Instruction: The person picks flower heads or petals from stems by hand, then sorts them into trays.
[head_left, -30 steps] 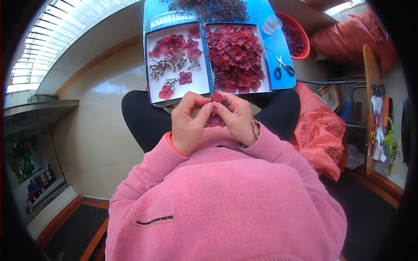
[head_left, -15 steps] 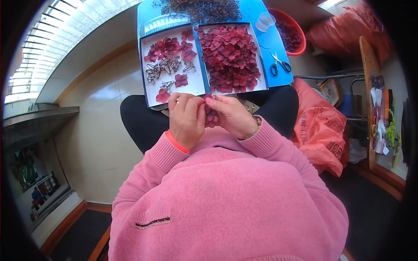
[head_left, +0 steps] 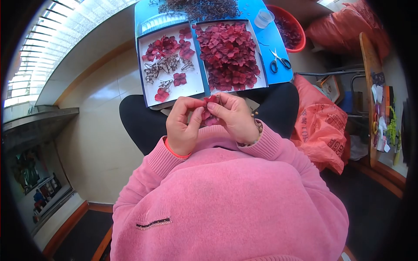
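Close to my body, both hands hold dark red artificial flower petals between them. My left hand pinches the petals' left side with thumb and forefinger. My right hand grips them from the other side, its thumb pressed on top. Fingers cover part of what is held. Just beyond my hands lies an open box tray with loose red flowers and small brown stems. The tray beside it holds a big heap of red petals.
On the blue table are black-handled scissors, a clear plastic cup and a pile of brown stems. A red basin stands behind the right edge. Red sacks sit at the right.
My left hand has turned, and its thumb and forefinger now show in a pinch. The right hand has shifted slightly, still gripping the petals. Things on the table look the same.
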Available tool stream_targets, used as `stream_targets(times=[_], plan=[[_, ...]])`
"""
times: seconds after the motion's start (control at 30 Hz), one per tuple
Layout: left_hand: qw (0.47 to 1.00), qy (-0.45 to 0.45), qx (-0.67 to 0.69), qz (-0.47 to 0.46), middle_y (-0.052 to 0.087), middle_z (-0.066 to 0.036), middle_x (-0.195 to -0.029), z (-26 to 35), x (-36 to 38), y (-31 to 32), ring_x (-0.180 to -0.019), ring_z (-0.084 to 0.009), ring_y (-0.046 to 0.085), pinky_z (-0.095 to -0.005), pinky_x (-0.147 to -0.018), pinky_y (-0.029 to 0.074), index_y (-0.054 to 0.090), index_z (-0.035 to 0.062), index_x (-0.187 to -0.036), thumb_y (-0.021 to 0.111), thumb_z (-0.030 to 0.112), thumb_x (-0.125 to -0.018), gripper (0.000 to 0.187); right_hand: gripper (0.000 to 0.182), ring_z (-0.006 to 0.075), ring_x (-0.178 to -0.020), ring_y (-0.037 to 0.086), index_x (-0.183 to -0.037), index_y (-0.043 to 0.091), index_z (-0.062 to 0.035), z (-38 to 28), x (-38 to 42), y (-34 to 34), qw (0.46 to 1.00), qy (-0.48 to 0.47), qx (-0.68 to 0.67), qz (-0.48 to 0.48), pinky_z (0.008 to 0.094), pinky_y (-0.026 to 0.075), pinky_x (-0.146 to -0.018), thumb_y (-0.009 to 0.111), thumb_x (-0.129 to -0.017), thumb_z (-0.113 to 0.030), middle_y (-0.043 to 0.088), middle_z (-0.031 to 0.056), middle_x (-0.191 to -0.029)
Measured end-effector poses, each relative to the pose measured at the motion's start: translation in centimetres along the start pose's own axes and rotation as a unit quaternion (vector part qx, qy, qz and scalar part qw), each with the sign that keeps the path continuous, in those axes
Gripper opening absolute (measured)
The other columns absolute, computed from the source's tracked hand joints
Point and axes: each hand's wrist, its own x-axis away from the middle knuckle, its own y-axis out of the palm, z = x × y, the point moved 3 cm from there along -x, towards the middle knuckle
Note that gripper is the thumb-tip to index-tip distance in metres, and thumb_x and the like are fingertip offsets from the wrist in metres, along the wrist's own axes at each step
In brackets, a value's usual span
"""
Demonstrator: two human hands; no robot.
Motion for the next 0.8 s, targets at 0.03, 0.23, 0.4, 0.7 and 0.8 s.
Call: stream_targets(times=[0.03, 0.23, 0.4, 0.7, 0.8], plan=[[0.999, -0.021, 0.027, -0.003, 0.059, -0.007, -0.091, 0.0, 0.1, 0.0, -0.078, -0.0112, 0.059, -0.022, -0.069, 0.05, 0.055, -0.0031, -0.099, 0.055, -0.004, -0.089, 0.01, 0.012, 0.0087, -0.071, 0.062, -0.1, 0.058, 0.0021, -0.2, 0.1, 0.2, 1.0, -0.012, 0.027, -0.002, 0.0203, 0.052, -0.065, 0.054, -0.094, -0.007, 0.063, 0.0053, -0.087], [0.979, -0.149, 0.139, -0.025, 0.062, -0.006, -0.087, 0.5, -0.1, -0.7, -0.074, -0.0105, 0.06, -0.023, -0.07, 0.051, 0.054, -0.0026, -0.098, 0.056, 0.001, -0.091, 0.009, 0.011, 0.0076, -0.069, 0.06, -0.098, 0.057, 0.0022, -0.8, 0.6, 0.8, 0.995, -0.046, 0.081, -0.019, 0.0195, 0.05, -0.062, 0.053, -0.094, -0.007, 0.063, 0.0047, -0.082], [0.928, -0.255, 0.255, -0.092, 0.062, -0.008, -0.085, 0.1, -0.5, -1.5, -0.076, -0.014, 0.061, -0.0273, -0.069, 0.051, 0.055, -0.0003, -0.094, 0.056, 0.003, -0.089, 0.006, 0.009, 0.0084, -0.066, 0.058, -0.099, 0.053, 0.0014, -0.9, 0.9, 1.2, 0.984, -0.068, 0.157, -0.044, 0.0207, 0.048, -0.06, 0.05, -0.096, -0.007, 0.06, 0.0049, -0.079], [0.972, -0.178, -0.021, -0.151, 0.058, -0.002, -0.079, 0.9, -0.9, -1.9, -0.075, -0.0096, 0.057, -0.0251, -0.07, 0.049, 0.054, 0.0011, -0.09, 0.056, 0.0, -0.086, 0.004, 0.007, 0.0082, -0.061, 0.059, -0.086, 0.054, 0.003, -0.1, 1.1, 1.0, 0.97, -0.081, 0.229, -0.011, 0.023, 0.048, -0.055, 0.052, -0.092, -0.001, 0.061, 0.0059, -0.069], [0.965, -0.024, -0.212, -0.152, 0.059, -0.002, -0.078, 1.6, -0.9, -1.7, -0.074, -0.0092, 0.057, -0.024, -0.069, 0.048, 0.055, -0.0002, -0.088, 0.057, -0.001, -0.084, 0.004, 0.008, 0.0089, -0.059, 0.059, -0.086, 0.053, 0.0035, -0.1, 1.0, 0.8, 0.959, -0.103, 0.266, -0.001, 0.0233, 0.048, -0.054, 0.052, -0.092, -0.002, 0.061, 0.0062, -0.068]])
